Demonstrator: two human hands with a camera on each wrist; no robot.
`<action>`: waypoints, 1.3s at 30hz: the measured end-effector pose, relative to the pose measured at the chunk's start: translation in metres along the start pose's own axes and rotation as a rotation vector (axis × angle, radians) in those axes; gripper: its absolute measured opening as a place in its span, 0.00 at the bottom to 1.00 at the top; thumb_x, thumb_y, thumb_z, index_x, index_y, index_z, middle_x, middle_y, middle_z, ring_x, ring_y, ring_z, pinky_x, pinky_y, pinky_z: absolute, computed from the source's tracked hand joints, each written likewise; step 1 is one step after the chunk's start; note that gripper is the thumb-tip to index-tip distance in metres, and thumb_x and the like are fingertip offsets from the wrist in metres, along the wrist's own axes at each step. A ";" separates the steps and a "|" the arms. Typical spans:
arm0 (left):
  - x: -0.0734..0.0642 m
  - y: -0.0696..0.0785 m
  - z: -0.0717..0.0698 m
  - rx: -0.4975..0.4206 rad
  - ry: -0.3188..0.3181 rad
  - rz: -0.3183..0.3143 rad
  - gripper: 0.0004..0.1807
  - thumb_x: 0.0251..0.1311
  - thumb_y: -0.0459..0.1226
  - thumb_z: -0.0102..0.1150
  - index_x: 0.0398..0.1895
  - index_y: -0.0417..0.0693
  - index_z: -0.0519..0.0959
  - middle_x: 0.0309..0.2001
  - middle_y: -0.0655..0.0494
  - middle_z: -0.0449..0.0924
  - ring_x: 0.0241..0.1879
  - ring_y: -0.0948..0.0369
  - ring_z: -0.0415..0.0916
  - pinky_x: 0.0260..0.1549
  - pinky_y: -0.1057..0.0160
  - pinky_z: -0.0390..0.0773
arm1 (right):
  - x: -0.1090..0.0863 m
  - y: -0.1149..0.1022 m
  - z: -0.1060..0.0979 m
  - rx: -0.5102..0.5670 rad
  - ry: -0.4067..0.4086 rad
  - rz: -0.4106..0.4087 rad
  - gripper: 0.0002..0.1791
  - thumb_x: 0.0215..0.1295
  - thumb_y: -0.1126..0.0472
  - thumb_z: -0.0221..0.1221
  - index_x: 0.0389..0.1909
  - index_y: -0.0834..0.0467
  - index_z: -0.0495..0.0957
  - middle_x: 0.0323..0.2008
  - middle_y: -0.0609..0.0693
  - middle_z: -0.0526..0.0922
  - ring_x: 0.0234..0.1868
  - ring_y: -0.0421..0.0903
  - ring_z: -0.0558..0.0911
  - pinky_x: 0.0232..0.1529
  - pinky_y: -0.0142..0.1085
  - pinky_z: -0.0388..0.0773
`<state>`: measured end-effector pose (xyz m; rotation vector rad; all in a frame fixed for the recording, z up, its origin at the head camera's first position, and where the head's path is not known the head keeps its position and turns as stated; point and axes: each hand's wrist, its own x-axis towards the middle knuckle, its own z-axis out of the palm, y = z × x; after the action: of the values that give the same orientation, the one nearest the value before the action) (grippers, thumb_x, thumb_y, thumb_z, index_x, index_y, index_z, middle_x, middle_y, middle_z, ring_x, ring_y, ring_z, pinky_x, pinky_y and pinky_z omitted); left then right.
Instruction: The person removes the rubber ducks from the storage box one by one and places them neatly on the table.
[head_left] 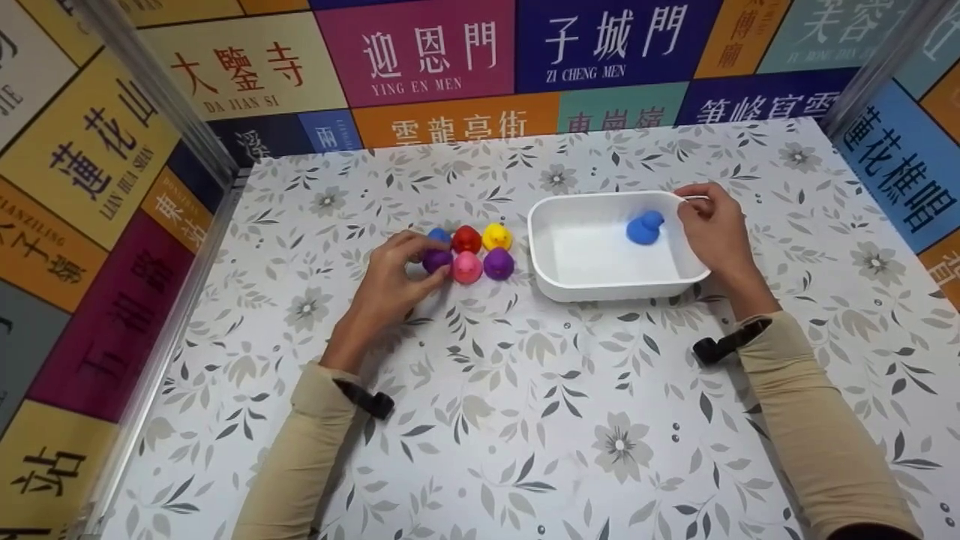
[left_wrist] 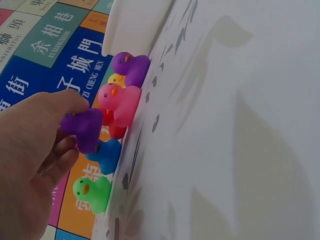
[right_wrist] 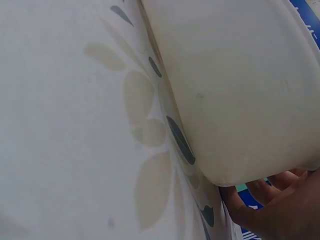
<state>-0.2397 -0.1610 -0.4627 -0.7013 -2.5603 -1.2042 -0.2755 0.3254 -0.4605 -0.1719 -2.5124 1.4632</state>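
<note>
My left hand (head_left: 388, 276) pinches a purple rubber duck (left_wrist: 87, 130) between thumb and fingers, at the left end of a cluster of ducks. Close by stand a pink duck (head_left: 467, 268), a second purple duck (head_left: 499, 265), a red duck (head_left: 466, 238), a yellow duck (head_left: 496, 237) and a blue duck (left_wrist: 106, 156). A green duck (left_wrist: 93, 194) shows in the left wrist view; the left hand hides it from the head view. My right hand (head_left: 718, 229) grips the right end of a white plastic tub (head_left: 615, 290). Inside the tub lies another blue duck (head_left: 645, 227).
The table (head_left: 540, 450) wears a white cover printed with grey leaves and flowers. Panels with coloured lettering (head_left: 427, 60) rise behind it and along both sides. The tub's left end stands just right of the duck cluster.
</note>
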 end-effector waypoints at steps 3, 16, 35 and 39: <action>0.000 0.000 -0.002 0.014 -0.031 0.000 0.15 0.66 0.39 0.76 0.55 0.51 0.89 0.54 0.51 0.86 0.51 0.56 0.83 0.53 0.53 0.88 | 0.000 0.001 -0.001 -0.007 -0.003 0.010 0.19 0.82 0.50 0.54 0.64 0.54 0.79 0.47 0.48 0.90 0.50 0.46 0.84 0.48 0.29 0.73; 0.002 -0.001 -0.004 0.020 -0.157 -0.052 0.16 0.64 0.35 0.77 0.54 0.48 0.89 0.53 0.51 0.86 0.50 0.56 0.83 0.53 0.55 0.87 | 0.001 0.000 -0.003 -0.017 0.006 0.008 0.18 0.81 0.51 0.53 0.63 0.53 0.79 0.48 0.48 0.90 0.49 0.40 0.84 0.49 0.28 0.74; 0.002 -0.002 -0.008 0.073 -0.155 -0.057 0.16 0.67 0.39 0.75 0.56 0.49 0.89 0.57 0.51 0.83 0.57 0.52 0.80 0.58 0.50 0.85 | 0.001 0.001 0.000 -0.002 0.001 0.004 0.18 0.81 0.51 0.54 0.62 0.53 0.80 0.47 0.49 0.91 0.48 0.42 0.83 0.48 0.28 0.73; 0.004 0.005 -0.007 0.058 -0.106 -0.053 0.15 0.69 0.39 0.73 0.56 0.49 0.88 0.57 0.51 0.84 0.60 0.50 0.80 0.61 0.47 0.84 | 0.002 0.001 0.000 -0.014 0.001 0.016 0.18 0.81 0.50 0.54 0.63 0.53 0.79 0.50 0.52 0.90 0.50 0.43 0.84 0.49 0.28 0.73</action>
<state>-0.2409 -0.1626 -0.4531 -0.7067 -2.7048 -1.1317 -0.2772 0.3269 -0.4612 -0.1960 -2.5267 1.4520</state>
